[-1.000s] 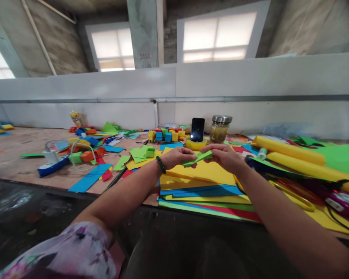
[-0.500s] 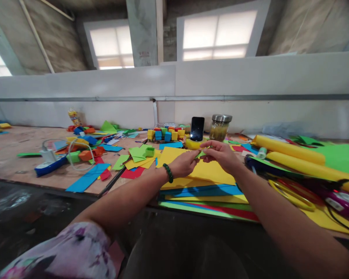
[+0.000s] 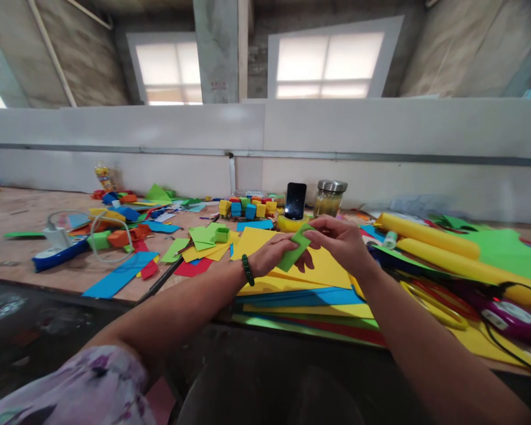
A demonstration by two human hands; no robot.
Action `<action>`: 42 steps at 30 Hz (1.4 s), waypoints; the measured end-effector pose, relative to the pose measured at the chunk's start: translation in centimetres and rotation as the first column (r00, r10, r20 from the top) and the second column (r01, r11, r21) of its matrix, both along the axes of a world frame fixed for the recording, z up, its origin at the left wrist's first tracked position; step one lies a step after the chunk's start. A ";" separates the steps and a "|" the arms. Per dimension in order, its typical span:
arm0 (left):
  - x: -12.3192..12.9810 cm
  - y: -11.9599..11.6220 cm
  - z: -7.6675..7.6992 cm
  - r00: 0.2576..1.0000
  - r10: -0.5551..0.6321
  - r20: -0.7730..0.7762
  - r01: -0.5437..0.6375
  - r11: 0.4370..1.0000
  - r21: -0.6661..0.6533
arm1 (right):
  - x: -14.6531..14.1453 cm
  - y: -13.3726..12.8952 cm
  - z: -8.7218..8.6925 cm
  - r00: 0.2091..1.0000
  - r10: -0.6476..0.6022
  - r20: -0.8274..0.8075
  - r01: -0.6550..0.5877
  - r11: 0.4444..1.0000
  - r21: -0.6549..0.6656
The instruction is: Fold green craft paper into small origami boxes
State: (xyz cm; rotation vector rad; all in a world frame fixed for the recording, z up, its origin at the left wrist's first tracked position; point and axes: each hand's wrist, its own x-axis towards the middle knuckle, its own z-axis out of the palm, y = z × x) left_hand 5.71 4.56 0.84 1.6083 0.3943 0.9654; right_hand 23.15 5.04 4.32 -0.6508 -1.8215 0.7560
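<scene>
A small light-green piece of paper (image 3: 293,251) is held up between my two hands, over a stack of yellow sheets (image 3: 327,265). My left hand (image 3: 273,254) grips its left side, some fingers hidden behind the paper. With thumb and fingers, my right hand (image 3: 336,239) pinches its upper right corner. Left of the stack lie loose light-green paper pieces (image 3: 200,237) and a small green folded box (image 3: 222,234). Blue sheets (image 3: 301,296) show under the yellow ones at the table's front edge.
Behind my hands stand a phone (image 3: 295,199) and a lidded glass jar (image 3: 330,199). Small coloured paper cubes (image 3: 250,209) sit beside them. A white-and-blue power strip (image 3: 62,251) with a cable is at left. Yellow rolls (image 3: 429,236) and a purple device (image 3: 513,316) lie at right.
The green paper has turned so that more of its face shows, hanging lower left. My left fingers have spread behind it. The whole view has shifted slightly.
</scene>
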 end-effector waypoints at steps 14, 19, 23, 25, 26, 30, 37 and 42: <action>0.7 -0.9 0.1 0.974 0.215 -0.069 -0.198 0.961 0.193 | -0.1 0.0 0.0 0.991 -0.119 -0.058 0.125 0.986 0.113; 0.6 -1.1 0.4 0.961 0.256 -0.108 -0.223 0.942 0.252 | -0.4 -0.3 0.2 0.988 -0.139 -0.065 0.145 0.984 0.099; 0.4 -1.2 0.3 0.965 0.230 -0.128 -0.191 0.947 0.259 | -0.2 -0.4 0.2 0.997 -0.067 -0.037 0.069 0.995 0.076; 0.3 -1.1 0.2 0.969 0.205 -0.136 -0.166 0.953 0.252 | -0.1 -0.4 0.2 1.000 -0.022 -0.018 0.023 0.999 0.047; 0.3 -1.1 0.1 0.970 0.197 -0.142 -0.158 0.955 0.249 | -0.1 -0.4 0.2 1.000 -0.011 -0.012 0.012 0.999 0.037; 0.5 -1.3 0.3 0.964 0.213 -0.157 -0.170 0.953 0.251 | -0.1 -0.6 0.3 0.998 -0.068 -0.008 0.068 0.995 0.077; 0.9 -1.3 0.4 0.966 0.216 -0.143 -0.190 0.966 0.178 | 0.1 -0.3 0.2 0.990 -0.142 -0.009 0.142 0.983 0.118; 0.9 -1.2 0.5 0.973 0.218 -0.072 -0.214 0.975 0.058 | 0.2 0.2 0.0 0.980 -0.197 -0.010 0.196 0.972 0.131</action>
